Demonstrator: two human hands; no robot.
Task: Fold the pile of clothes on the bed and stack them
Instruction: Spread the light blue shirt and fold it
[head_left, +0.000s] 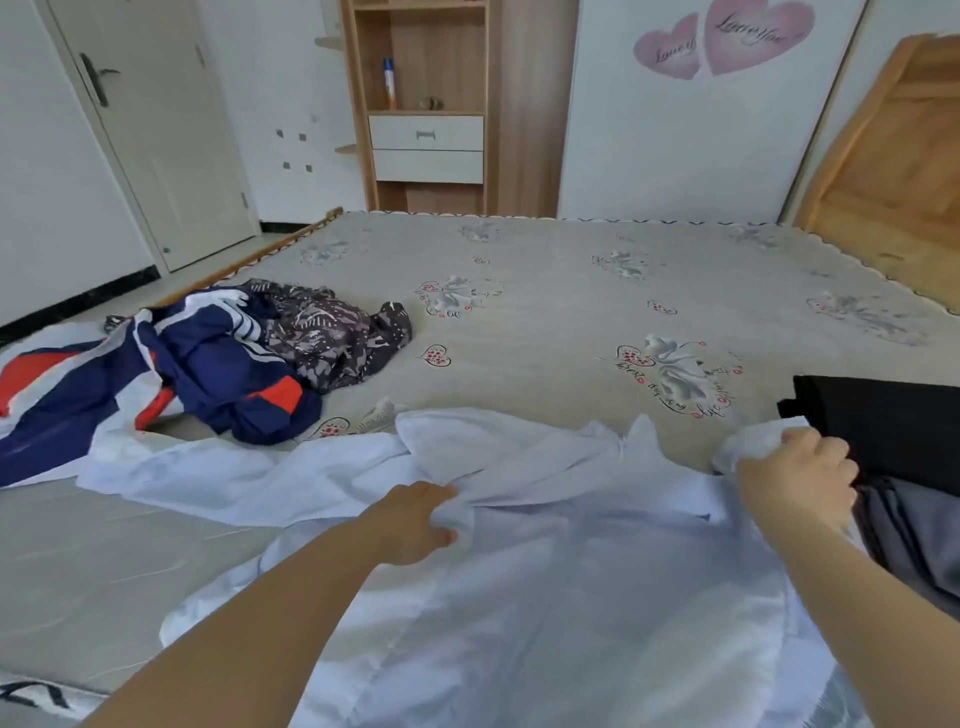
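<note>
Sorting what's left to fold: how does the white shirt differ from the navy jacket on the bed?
The white shirt is plain, spread out and gripped by both the left hand and right hand; the navy jacket has red and white panels, lies crumpled and untouched farther left. Both are unfolded.

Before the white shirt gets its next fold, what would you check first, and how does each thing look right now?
1. Left hand holds the white shirt: ok.
2. Right hand holds it too: ok.
3. Shirt lies flat: not ok, bunched between the hands.
4. Bare bed beyond the shirt: ok.
5. Shirt clear of the dark folded clothes: not ok, they touch.
6. Pile out of the way: cannot tell, a sleeve reaches close.
</note>
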